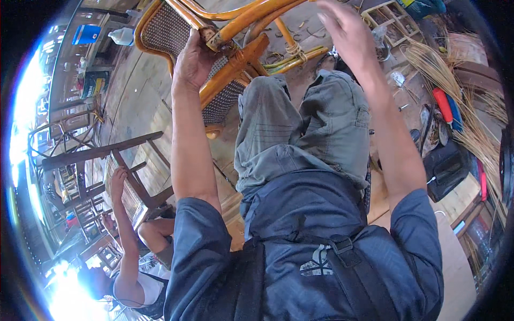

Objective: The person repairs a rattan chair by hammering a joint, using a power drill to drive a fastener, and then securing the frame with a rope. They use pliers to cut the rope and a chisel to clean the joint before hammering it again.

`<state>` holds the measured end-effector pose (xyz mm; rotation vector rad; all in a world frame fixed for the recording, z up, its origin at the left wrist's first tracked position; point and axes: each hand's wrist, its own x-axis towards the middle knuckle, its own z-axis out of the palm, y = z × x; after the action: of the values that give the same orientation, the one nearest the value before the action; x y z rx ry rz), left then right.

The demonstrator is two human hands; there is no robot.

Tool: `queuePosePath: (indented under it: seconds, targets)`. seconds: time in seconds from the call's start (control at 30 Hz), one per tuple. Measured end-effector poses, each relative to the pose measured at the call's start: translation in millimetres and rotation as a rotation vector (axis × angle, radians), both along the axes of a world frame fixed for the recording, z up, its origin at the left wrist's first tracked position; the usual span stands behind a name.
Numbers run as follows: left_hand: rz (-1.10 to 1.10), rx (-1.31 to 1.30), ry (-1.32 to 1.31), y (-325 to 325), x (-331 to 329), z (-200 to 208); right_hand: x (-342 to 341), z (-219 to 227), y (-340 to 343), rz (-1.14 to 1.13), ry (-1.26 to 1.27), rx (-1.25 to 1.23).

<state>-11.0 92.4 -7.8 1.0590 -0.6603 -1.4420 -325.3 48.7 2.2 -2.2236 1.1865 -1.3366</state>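
Observation:
A rattan chair [241,62] with glossy orange-brown poles and a dark woven panel [166,29] lies tipped over in front of my knees. My left hand [194,63] is closed round its frame at a joint, the thumb beside a rough, bare pole end. Part of the left fingers is hidden behind the frame. My right hand [350,35] is raised at the upper right with its fingers stretched out. Close to its fingertips runs the end of a curved pole; whether they touch cannot be made out. A wrapped binding [294,51] ties poles of the chair together.
To my right lie long rattan strips [450,80], a divided wooden tray [393,24], a red-handled tool [443,104] and a black case [447,168]. At left, another person [131,283] works at a dark wooden frame [134,187]. A blue box [87,34] stands farther off.

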Motion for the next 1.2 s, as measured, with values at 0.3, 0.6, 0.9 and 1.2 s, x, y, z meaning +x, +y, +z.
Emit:
queuePosePath:
  seconds: [0.3,0.6,0.9,1.2]
  targets:
    - [0.039,-0.030,0.010,-2,-4,-10,46,30,-53,0.077,0.544,-0.034]
    - [0.030,-0.057,0.032,-1,-1,-15,43,21,-50,0.007,0.502,-0.023]
    - [0.130,-0.043,0.007,-3,7,-16,48,16,-46,-0.061,0.469,-0.034]
    - [0.002,-0.049,-0.056,-5,-11,0,37,16,-52,-0.085,0.271,-0.079]
